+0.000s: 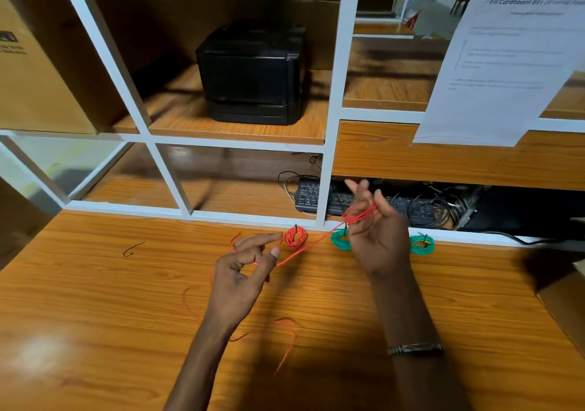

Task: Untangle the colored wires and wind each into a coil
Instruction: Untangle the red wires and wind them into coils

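A loose red wire point(294, 254) runs taut from my left hand point(242, 276) up to my right hand point(375, 236). Several red loops are wound round the fingers of my right hand, which is raised palm toward me. My left hand pinches the wire between thumb and fingers; the slack trails over the table toward me. A finished red coil point(295, 237) lies at the table's back edge. Two green coils lie there too, one point(340, 239) partly hidden behind my right hand, the other point(422, 244) to its right.
The wooden table point(95, 300) meets a white-framed shelf unit point(332, 125) holding a black printer point(253, 75), a keyboard point(308, 193) and tangled cables. A short dark wire piece point(133, 248) lies at left. A cardboard box point(566, 303) stands at right, a paper sheet point(506, 62) hangs above.
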The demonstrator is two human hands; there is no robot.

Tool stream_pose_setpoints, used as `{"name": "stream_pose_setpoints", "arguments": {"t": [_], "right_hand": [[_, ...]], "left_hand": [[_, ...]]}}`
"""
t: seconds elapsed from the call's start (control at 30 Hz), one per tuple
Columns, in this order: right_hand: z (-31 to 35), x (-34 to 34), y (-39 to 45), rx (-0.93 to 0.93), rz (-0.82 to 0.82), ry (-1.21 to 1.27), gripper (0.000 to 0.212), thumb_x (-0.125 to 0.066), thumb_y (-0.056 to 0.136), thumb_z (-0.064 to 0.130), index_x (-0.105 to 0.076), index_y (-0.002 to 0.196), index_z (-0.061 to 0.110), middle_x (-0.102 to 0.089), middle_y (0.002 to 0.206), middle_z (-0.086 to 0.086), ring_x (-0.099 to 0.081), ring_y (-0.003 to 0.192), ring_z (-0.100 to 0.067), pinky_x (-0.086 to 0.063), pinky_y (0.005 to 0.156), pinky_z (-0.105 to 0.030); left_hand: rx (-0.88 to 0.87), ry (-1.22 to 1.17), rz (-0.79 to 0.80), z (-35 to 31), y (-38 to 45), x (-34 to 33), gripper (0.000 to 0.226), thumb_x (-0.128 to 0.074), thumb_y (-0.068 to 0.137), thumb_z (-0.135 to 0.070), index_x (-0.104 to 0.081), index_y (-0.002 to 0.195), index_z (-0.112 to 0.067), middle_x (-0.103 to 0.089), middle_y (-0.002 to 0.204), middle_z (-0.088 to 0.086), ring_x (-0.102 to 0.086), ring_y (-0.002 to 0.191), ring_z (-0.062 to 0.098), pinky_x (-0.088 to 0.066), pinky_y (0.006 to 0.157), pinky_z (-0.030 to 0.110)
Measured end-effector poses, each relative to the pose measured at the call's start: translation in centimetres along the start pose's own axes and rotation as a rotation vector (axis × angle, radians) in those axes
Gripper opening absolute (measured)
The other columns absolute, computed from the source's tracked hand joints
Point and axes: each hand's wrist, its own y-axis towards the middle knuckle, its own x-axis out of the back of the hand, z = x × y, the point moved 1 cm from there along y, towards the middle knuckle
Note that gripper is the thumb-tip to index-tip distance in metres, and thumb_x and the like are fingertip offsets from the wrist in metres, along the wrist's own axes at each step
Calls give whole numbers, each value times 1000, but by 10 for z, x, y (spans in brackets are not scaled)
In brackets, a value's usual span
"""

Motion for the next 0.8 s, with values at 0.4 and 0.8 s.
{"name": "stream_pose_setpoints", "arguments": {"t": [0.4,0.8], "right_hand": [[-57,-1,-29,-785,97,-1367,89,-23,101,72,-64,126,-2,-76,87,-22,-72,63,-25,-56,60,-29],[-21,-15,-19,-396,565,-50,66,-26,113,39,-61,124,-17,-66,59,-10,-36,37,-13,-27,40,-23]], "left_hand": [[-137,81,-61,-15,23,-9,10,-72,95,-35,-72,91,-26,-71,137,-12,-62,133,14,-48,106,36],[38,83,-162,22,3,0,29,-50,109,-43,-64,86,-32,-75,112,-11,-66,115,13,-50,100,49]]}}
